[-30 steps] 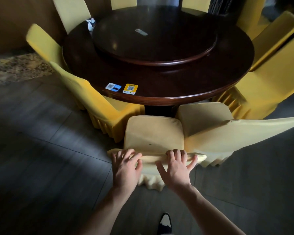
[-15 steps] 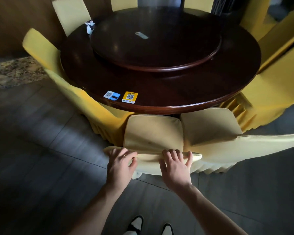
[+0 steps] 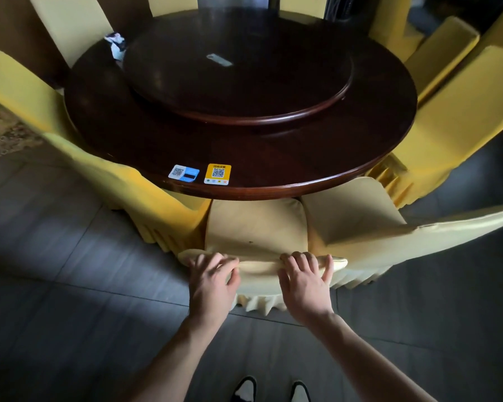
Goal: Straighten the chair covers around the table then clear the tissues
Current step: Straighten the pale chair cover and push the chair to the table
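Both hands hold the top edge of the nearest chair cover [image 3: 256,227], low in the centre of the frame. Left hand [image 3: 212,281] has its fingers curled over the pale yellow fabric at the backrest's left end, thumb tucked toward the near side. Right hand [image 3: 305,281] grips the same edge further right, fingers bent over the top and spread a little. Between the two grips the fabric shows a shallow fold. This chair's seat is pushed partly under the rim of the round dark counter [image 3: 273,158]. More yellow-covered chairs ring the counter on the left, right and far sides. A crumpled tissue [image 3: 115,44] lies on the counter in the upper left of the frame, beside the raised turntable [image 3: 238,79]. Two QR stickers [image 3: 201,174], one blue and white, one yellow, sit near the counter's closest edge. Shoe tips [image 3: 270,391] show at the bottom of the frame on the dark tiled floor [image 3: 55,314].
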